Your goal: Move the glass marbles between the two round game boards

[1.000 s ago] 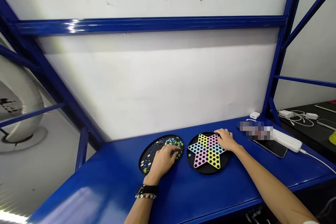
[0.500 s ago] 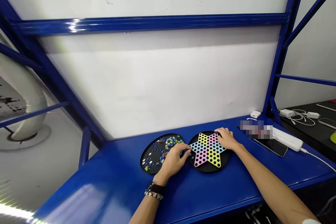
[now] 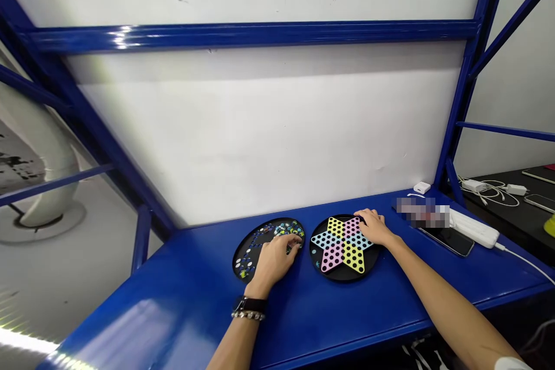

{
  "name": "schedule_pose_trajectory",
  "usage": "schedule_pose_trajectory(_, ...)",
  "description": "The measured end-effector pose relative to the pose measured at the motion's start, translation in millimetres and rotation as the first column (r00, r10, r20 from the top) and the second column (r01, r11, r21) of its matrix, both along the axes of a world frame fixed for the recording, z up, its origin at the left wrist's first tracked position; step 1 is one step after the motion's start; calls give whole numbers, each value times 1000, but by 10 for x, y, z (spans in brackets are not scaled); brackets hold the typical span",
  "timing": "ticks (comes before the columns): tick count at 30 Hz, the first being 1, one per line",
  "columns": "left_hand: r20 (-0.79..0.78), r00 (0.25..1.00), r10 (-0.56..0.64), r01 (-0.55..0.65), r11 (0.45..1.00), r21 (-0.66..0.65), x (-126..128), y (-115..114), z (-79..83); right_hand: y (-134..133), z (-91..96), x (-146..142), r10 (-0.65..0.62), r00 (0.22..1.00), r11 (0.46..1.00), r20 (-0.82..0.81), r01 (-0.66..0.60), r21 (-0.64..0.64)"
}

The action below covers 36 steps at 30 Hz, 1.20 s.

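Observation:
My left hand (image 3: 274,257), with a black watch and a beaded bracelet at the wrist, is over the right side of a round black tray (image 3: 235,260). Thumb and forefinger are pinched above a heap of glass marbles (image 3: 287,226); what sits between the fingertips is too small to make out. To the right lies a star-shaped Chinese checkers board (image 3: 341,241) in yellow, pink and blue, full of round holes, on a second black tray (image 3: 347,277). My right hand (image 3: 373,226) grips the board's upper right edge, fingers closed and partly hidden.
The trays stand on a blue metal bench (image 3: 199,283) before a white wall panel. On the right are a black phone (image 3: 448,241), a white power strip (image 3: 477,228) with a cable, and a small white charger (image 3: 421,188). A blue frame post (image 3: 459,92) rises behind.
My left hand has moved left, from the board's left point back over the marble tray. My right hand stays at the board's edge.

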State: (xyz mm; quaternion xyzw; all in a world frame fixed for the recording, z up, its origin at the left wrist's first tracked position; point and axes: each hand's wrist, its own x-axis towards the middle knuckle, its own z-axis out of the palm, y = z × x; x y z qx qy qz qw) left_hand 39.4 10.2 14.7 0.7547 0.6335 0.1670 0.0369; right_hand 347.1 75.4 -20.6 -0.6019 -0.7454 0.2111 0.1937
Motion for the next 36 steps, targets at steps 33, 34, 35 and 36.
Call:
schedule_pose_trajectory(33,-109,994,27,-27,1000,-4,-143,109,-191,5,-10,7,2,1000,1000,21,-2,21)
schedule_pose_trajectory(34,-122,992,22,-24,1000,-7,-125,111,-204,3,-8,7,3,1000,1000,20,-4,18)
schedule_pose_trajectory(35,-136,990,25,-27,1000,-6,-102,116,-211,2,-6,6,3,1000,1000,20,-3,18)
schedule_pose_trajectory(36,-149,988,31,-32,999,-4,-77,127,-215,1,-5,5,3,1000,1000,19,-3,18)
